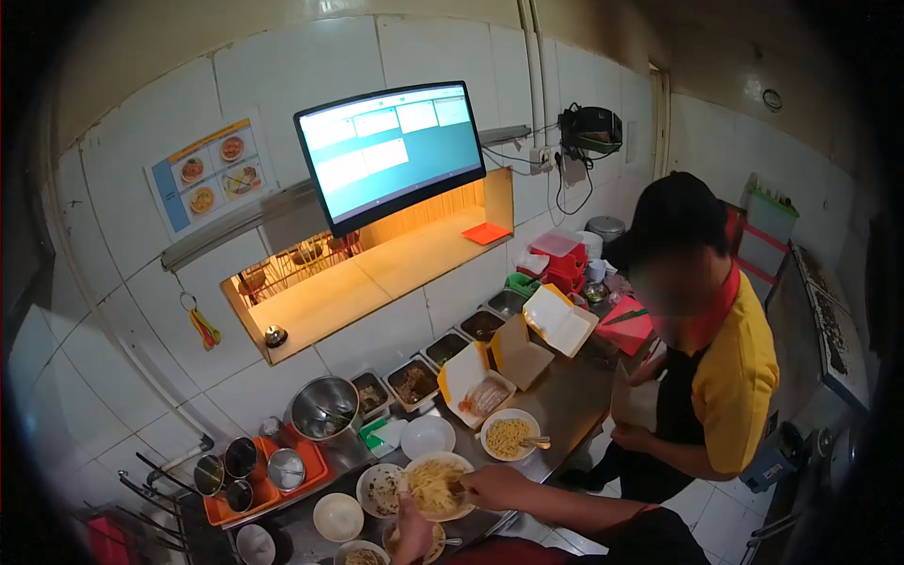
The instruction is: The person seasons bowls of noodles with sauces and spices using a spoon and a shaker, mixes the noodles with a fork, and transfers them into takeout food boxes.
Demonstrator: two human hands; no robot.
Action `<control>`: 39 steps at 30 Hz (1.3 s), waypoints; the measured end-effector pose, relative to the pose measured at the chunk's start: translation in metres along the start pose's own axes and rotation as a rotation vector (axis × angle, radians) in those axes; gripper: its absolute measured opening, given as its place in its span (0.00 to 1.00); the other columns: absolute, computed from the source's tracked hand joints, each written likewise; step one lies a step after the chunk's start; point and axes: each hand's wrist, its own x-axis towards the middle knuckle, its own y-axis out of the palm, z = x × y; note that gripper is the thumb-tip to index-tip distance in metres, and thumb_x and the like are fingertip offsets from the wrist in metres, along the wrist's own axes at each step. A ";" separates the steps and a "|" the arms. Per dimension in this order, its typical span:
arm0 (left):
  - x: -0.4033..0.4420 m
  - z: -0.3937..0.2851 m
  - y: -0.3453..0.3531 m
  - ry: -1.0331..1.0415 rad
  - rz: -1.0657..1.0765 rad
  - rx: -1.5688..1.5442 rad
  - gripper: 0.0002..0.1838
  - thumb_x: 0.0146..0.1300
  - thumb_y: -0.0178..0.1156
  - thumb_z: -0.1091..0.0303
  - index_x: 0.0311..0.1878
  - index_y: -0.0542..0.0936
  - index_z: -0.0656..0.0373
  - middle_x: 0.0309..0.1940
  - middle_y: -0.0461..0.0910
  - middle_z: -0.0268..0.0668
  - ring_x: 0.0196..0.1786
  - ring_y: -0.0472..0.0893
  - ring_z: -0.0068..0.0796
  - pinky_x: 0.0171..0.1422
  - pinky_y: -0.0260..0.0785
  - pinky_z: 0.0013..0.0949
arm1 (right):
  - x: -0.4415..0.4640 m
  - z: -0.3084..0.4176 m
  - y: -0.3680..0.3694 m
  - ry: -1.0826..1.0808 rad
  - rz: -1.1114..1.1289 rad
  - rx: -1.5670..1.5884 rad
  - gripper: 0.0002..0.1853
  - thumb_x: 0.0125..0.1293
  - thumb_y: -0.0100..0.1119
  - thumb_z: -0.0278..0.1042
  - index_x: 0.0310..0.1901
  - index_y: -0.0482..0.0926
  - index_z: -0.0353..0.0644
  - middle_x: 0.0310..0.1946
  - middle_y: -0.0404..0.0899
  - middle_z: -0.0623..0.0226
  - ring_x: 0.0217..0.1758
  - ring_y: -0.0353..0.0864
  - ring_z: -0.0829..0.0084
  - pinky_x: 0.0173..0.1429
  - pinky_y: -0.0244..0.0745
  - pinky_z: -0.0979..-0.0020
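A white bowl of noodles point(440, 508) stands on the steel counter in front of me. My left hand point(411, 529) is at its left edge, fingers closed against the rim. My right hand point(493, 488) reaches over the right side, closed, its fingertips at the noodles; what it grips is hidden. Just left is a bowl with dark bits point(379, 490), with an empty cream bowl point(338, 517) beside it. Partly behind my left hand is another bowl point(431, 546) with a spoon. A bowl of noodles with metal cutlery point(509, 436) sits farther right.
Open takeaway boxes point(482, 395) stand behind the bowls, beside steel trays of toppings point(412, 381). A large steel mixing bowl point(325, 407) and an orange tray of metal cups point(226, 508) are at left. A co-worker in a yellow sleeve point(739, 377) stands at right, holding a flat piece.
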 end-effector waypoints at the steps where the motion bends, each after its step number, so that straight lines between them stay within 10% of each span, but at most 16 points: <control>1: -0.002 -0.008 0.024 0.009 -0.074 -0.036 0.29 0.80 0.30 0.47 0.74 0.56 0.57 0.67 0.68 0.46 0.67 0.73 0.42 0.68 0.70 0.44 | -0.003 0.002 -0.011 -0.003 0.028 0.087 0.09 0.62 0.55 0.40 0.38 0.80 0.47 0.29 0.83 0.58 0.35 0.83 0.52 0.37 0.77 0.51; 22: 0.010 -0.034 0.105 0.195 -0.150 0.287 0.34 0.79 0.31 0.42 0.78 0.54 0.54 0.72 0.63 0.43 0.72 0.66 0.39 0.73 0.61 0.37 | -0.010 -0.048 -0.044 0.072 -0.092 0.367 0.08 0.61 0.61 0.38 0.32 0.81 0.43 0.27 0.82 0.58 0.31 0.83 0.52 0.36 0.75 0.57; 23: 0.018 -0.028 0.088 -0.035 -0.316 0.286 0.35 0.78 0.32 0.40 0.78 0.53 0.54 0.72 0.62 0.44 0.72 0.66 0.40 0.73 0.62 0.37 | -0.011 -0.042 -0.058 0.095 -0.142 0.355 0.07 0.60 0.61 0.37 0.32 0.81 0.43 0.26 0.81 0.58 0.30 0.82 0.52 0.35 0.75 0.58; 32: 0.022 -0.023 0.077 0.174 -0.203 0.199 0.32 0.79 0.33 0.44 0.77 0.56 0.55 0.70 0.65 0.45 0.70 0.67 0.35 0.73 0.59 0.36 | -0.007 -0.020 -0.081 0.217 -0.132 -0.113 0.06 0.59 0.62 0.34 0.30 0.78 0.41 0.26 0.81 0.56 0.32 0.82 0.50 0.37 0.76 0.54; 39: 0.035 0.003 0.061 0.084 -0.072 0.011 0.33 0.79 0.34 0.42 0.77 0.54 0.53 0.72 0.61 0.46 0.73 0.63 0.37 0.76 0.57 0.36 | -0.006 -0.035 -0.056 0.263 -0.073 0.410 0.08 0.60 0.63 0.34 0.32 0.81 0.37 0.28 0.82 0.54 0.31 0.84 0.57 0.38 0.76 0.60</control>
